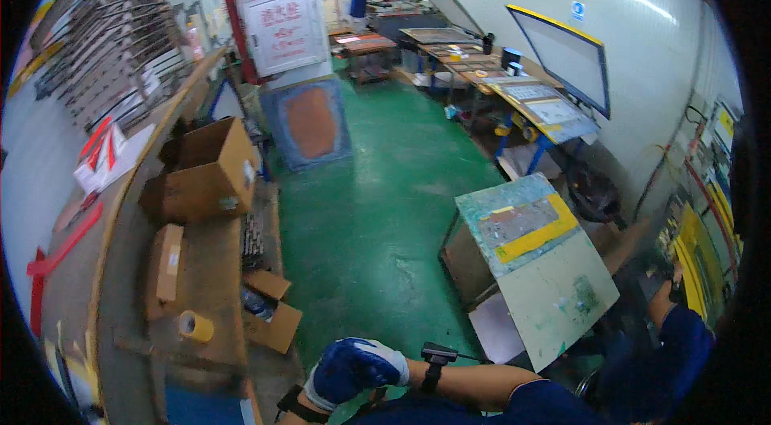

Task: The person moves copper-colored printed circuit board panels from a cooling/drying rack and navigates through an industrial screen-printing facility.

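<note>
Resting low at about six o'clock, the left hand [353, 371] wears a blue-and-white work glove and is curled into a loose fist that holds nothing I can make out, with a dark strap-on device on the wrist just to its right; it seems held close to the body simply because it is idle. The right hand [673, 287] reaches out at about four o'clock toward the panel of yellow-marked fittings [697, 252] on the wall, but it is mostly hidden at the rim, so I cannot tell whether it grips anything. Nearest the left hand, at about eight o'clock, a roll of yellowish tape [195, 327] lies flat on the workbench [210, 280], just beside an open cardboard box [273, 314]. Between the hands a paint-smeared board [536, 264] with a yellow stripe leans tilted over the green floor [385, 184], likely propped on its frame for working.
</note>
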Available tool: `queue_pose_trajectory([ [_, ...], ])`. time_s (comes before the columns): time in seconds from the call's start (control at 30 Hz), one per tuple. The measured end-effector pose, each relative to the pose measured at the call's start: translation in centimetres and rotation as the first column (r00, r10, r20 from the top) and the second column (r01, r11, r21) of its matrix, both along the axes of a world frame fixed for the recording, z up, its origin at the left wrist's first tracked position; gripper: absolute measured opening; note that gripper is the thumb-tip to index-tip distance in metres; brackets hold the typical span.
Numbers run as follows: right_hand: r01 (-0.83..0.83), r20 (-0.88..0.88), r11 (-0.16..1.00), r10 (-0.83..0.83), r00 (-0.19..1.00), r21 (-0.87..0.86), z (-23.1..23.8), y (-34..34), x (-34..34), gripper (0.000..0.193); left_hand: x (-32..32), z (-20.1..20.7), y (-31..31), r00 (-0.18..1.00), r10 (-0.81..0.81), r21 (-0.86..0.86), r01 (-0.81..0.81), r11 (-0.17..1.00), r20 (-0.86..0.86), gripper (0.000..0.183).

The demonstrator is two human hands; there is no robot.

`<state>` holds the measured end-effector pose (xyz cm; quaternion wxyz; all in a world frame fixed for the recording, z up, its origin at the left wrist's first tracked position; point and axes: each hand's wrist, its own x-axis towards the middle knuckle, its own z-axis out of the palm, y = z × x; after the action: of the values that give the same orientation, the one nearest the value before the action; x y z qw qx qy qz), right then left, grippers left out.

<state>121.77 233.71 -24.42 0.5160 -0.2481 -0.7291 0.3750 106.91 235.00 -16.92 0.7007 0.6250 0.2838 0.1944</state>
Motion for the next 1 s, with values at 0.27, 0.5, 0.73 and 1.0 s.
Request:
queue_pose_trajectory([
  [0.27,-0.207,-0.482,0.750,-0.167,0.860,-0.629,5.3,9.5,6.9,0.036,8.0,1.8,12.6,0.991,-0.130,0.344,0.134,0.929,-0.034,0.038],
  [0.5,-0.493,-0.612,0.573,-0.019,0.791,-0.655,3.6,23.0,16.6,0.039,17.9,-0.5,25.0,0.942,0.095,0.891,0.268,0.366,-0.323,0.022],
  [0.73,-0.060,0.048,0.931,0.083,0.995,-0.359,0.2,35.2,25.7,0.041,25.3,4.7,36.1,0.981,-0.096,0.319,0.146,0.936,-0.169,0.015],
  [1.0,-0.152,-0.260,0.252,-0.481,0.838,-0.956,-9.7,46.3,35.2,0.042,30.0,0.6,53.1,0.942,-0.215,0.402,0.306,0.863,-0.257,0.020],
])
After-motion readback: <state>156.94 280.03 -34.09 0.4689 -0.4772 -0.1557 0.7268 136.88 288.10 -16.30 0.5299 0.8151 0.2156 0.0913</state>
